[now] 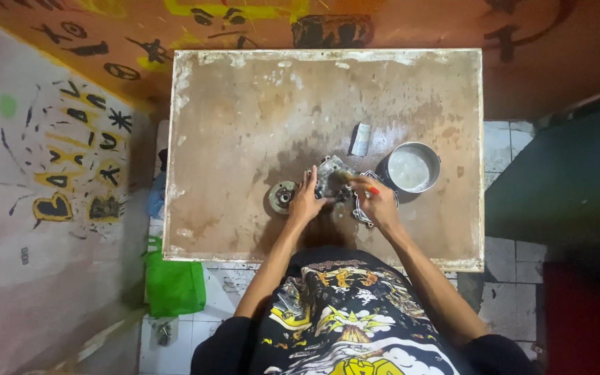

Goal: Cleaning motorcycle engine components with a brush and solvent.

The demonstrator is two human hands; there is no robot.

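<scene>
Head view looked straight down on a worn brown table (244, 125). Its whole 9-to-12 o'clock stretch lay bare, offering open room. The left hand (306, 201) pressed flat, fingers spread, on a grey metal engine part (330, 175) near the front edge. The right hand (378, 201) gripped a red-handled brush (362, 185) against that part. A round metal bowl (413, 167) sat at 3 o'clock. A green bag (173, 285) lay on the tiled floor (505, 149).

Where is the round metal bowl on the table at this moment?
In the head view, the round metal bowl stands on the right half of the table, just beyond the right hand and right of the small white container.
</scene>
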